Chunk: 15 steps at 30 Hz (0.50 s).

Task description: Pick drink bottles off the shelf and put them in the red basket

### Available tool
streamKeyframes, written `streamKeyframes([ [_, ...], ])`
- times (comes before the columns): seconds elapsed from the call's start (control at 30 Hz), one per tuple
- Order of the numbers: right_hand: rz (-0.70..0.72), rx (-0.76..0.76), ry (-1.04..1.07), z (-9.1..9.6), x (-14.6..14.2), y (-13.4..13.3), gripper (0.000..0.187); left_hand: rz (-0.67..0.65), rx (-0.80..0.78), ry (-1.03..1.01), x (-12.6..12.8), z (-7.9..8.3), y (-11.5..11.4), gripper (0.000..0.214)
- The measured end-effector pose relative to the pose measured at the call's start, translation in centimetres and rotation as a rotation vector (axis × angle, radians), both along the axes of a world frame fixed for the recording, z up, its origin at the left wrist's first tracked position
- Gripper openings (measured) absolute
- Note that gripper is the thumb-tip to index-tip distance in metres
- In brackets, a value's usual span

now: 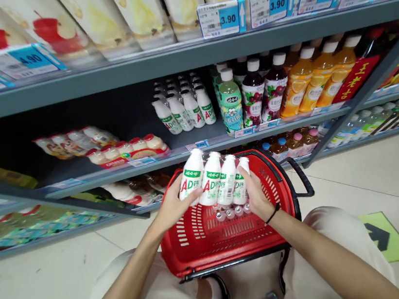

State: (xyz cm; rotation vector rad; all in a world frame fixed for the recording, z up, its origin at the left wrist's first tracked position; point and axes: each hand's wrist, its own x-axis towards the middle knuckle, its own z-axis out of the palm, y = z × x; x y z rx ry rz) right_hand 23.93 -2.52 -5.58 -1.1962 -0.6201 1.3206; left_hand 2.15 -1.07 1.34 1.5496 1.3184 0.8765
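Observation:
A pack of several small white milk drink bottles [211,180] with green and red lettering is held upright over a red shopping basket [178,254]. My left hand [173,210] is closed around the pack's left end, thumb across the front of the first bottle. At the opposite end, my right hand [256,193], with a black band on its wrist, grips the last bottle. Below the front row, the small ends of further bottles in the pack show. Similar white bottles [184,111] stand on the shelf ahead.
Green, purple and orange juice bottles [298,86] line the shelf at the right. Packs of red-capped bottles [129,150] lie on the shelf at left. Large cartons [130,3] fill the shelf above. The basket's black handle [302,178] sticks out rightward, and my knees flank the basket.

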Motion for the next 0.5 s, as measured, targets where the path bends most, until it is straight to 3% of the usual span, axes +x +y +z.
streamKeyframes([
  [0.1, 0.012, 0.023, -0.020, 1.3, 0.9, 0.1, 0.053, 0.093, -0.040, -0.034, -0.7, -1.3, 1.2, 0.059],
  [0.27, 0.071, 0.259, -0.550, 3.7, 2.0, -0.4, 0.046, 0.103, -0.040, -0.036, -2.0, -2.0, 2.2, 0.061],
  [0.4, 0.161, 0.264, -0.846, 4.5, 2.8, -0.8, 0.050, -0.037, -0.014, 0.063, -2.7, -1.3, 2.4, 0.059],
  [0.5, 0.278, 0.258, -1.035, 4.4, 3.0, -0.9, 0.049, -0.198, 0.015, 0.192, -2.5, -2.1, 2.4, 0.054],
])
